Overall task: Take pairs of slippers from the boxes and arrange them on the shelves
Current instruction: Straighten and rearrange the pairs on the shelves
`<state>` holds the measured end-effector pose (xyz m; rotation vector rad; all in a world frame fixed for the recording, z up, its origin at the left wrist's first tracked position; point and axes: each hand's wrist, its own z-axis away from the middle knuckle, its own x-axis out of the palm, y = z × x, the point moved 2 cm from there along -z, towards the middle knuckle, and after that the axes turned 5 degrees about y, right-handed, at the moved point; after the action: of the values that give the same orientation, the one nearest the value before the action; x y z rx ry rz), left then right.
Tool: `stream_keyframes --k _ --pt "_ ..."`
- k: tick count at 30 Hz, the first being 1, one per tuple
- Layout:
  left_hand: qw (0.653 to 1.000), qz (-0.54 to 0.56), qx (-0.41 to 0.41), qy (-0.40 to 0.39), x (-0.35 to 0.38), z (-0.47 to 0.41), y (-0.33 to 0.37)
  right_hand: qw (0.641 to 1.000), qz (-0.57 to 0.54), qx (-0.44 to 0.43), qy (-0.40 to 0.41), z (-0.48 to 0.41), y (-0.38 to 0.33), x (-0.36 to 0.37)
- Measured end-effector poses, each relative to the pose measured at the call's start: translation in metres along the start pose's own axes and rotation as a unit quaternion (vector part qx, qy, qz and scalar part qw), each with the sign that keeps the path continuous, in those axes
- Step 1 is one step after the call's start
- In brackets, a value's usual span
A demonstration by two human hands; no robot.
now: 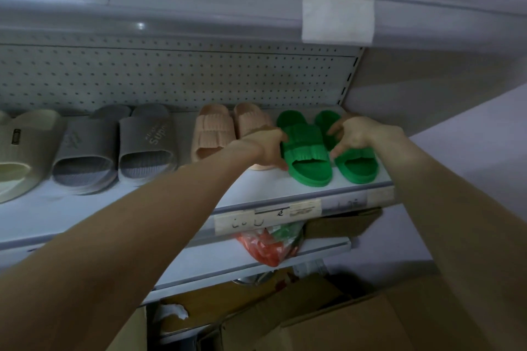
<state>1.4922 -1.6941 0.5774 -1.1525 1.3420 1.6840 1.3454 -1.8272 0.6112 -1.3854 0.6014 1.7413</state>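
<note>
My bare forearms fill the near view, reaching up and away over the open brown cardboard box (342, 325) on the floor. My left hand (271, 148) grips the left green ribbed foam slipper (308, 159) by its left edge, fingers (283, 136) curled over the strap and thumb low against the sole. My right hand (355, 134) is bent over the inner side of the right green ribbed foam slipper (358, 164), fingers curled round its strap; how firmly, I cannot tell.

Both green slippers rest on the pale grey metal shelf (328, 194) at its far right end, open toes toward the near edge, just right of the pink ribbed pair (212, 134).

I judge this to be the squaring-up step. The left slipper sits nearer the edge and slightly angled, so I would slide it back rather than lift it, until its toe lines up with its partner's. I should keep the two close and parallel, leave a small gap from the pink pair so my knuckles do not nudge it, and match the toe line of the grey moulded pair (114, 148) further left.
</note>
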Motion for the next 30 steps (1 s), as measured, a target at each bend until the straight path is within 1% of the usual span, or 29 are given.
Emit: stream_keyframes --k 3,7,12,18,30 --pt "1.0 0.011 0.006 -0.003 0.012 -0.01 0.015 1.0 -0.017 0.013 0.013 0.003 0.023 0.003" --pt "0.999 -0.017 0.027 -0.003 0.025 -0.021 0.031 0.999 -0.025 0.02 0.031 0.004 0.047 0.011" --pt "0.999 -0.022 0.033 -0.015 0.039 -0.029 0.043 0.999 -0.022 0.02 0.026 0.003 0.063 0.021" --pt "0.999 -0.036 0.038 -0.01 0.049 -0.04 0.046 0.999 -0.033 0.018 0.014 -0.003 0.068 0.037" --pt "0.999 -0.017 0.038 0.005 0.057 -0.055 0.043 0.998 0.035 0.019 0.037 -0.022 0.077 0.039"
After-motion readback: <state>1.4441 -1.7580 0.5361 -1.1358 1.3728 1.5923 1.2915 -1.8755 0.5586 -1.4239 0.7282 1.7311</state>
